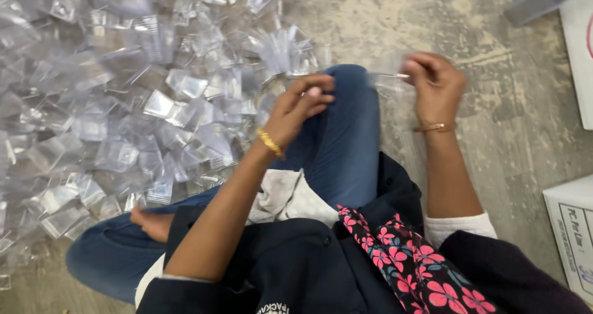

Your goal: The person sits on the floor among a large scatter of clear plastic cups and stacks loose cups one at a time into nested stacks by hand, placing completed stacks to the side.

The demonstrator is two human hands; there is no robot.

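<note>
white carton [571, 234] right, clear packets [123, 104] left

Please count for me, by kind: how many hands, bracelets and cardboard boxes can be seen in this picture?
Hands: 2, left hand and right hand
Bracelets: 2, one on left wrist, one on right wrist
Cardboard boxes: 2, and
Total: 6

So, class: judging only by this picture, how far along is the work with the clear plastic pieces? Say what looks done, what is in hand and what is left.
Done: nothing can be told apart as finished; no sorted stack shows. In hand: the right hand pinches one blurred clear piece, while the left hand hangs over the knee, fingers curled, seemingly empty. Left: a large loose pile of clear plastic pieces covers the floor.
</note>
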